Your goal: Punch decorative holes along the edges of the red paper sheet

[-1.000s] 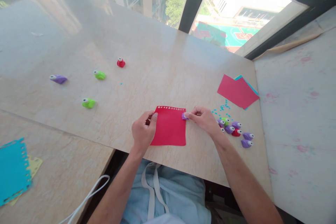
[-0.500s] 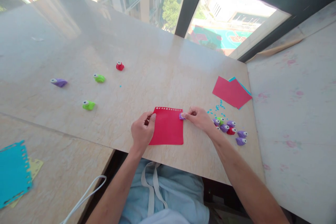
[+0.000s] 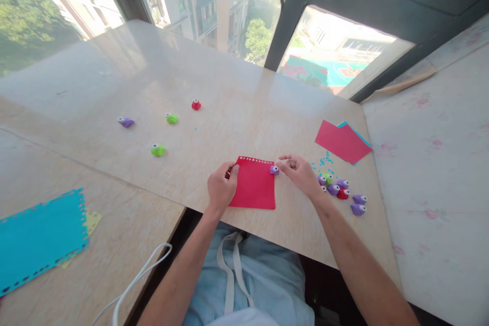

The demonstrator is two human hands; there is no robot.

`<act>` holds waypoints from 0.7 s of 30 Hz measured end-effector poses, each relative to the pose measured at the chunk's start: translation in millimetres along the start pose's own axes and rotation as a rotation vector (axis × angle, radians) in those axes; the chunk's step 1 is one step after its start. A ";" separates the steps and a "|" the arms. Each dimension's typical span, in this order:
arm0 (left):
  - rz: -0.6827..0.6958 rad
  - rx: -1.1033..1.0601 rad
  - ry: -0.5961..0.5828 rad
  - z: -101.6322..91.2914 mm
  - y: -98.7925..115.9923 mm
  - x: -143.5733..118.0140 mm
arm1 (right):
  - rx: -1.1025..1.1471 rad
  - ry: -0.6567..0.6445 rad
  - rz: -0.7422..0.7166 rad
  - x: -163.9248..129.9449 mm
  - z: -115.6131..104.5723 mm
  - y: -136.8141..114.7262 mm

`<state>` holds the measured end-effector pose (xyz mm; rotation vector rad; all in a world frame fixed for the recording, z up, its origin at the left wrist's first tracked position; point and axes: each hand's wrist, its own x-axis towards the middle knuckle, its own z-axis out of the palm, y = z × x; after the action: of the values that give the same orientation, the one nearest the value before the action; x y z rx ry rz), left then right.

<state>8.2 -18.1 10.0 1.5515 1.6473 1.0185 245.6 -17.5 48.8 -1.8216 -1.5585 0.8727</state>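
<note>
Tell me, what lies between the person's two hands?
In the head view, the red paper sheet spans between left hand and right hand, which holds a small purple punch.

Beige marble table point(image 3: 237, 86) adjoins a dark-framed window point(image 3: 290, 20) along its far edge. Daylight enters, showing buildings, trees and a sports court point(image 3: 324, 69) outside below.

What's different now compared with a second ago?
Very little. The right hand still pinches the small purple punch at the red sheet's right edge, slightly further down the edge from the top corner. The left hand still holds the sheet's left side. Only the camera view shifted.
</note>
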 end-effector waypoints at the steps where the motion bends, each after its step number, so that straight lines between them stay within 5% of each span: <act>1: 0.002 -0.008 -0.003 -0.2 -0.2 -0.2 | -0.039 0.002 -0.036 -0.9 -0.6 -1.6; 9: 0.025 -0.086 0.002 -4.4 -2.4 -2.5 | -0.354 -0.099 -0.221 -5.3 -13.3 -2.0; 21: 0.013 -0.136 0.008 -4.5 -6.1 -1.8 | -0.429 -0.104 -0.224 -1.9 -4.4 -0.1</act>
<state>1.5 -20.3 6.8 1.4722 1.5416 1.1209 248.7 -19.4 51.9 -1.8528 -2.0958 0.5654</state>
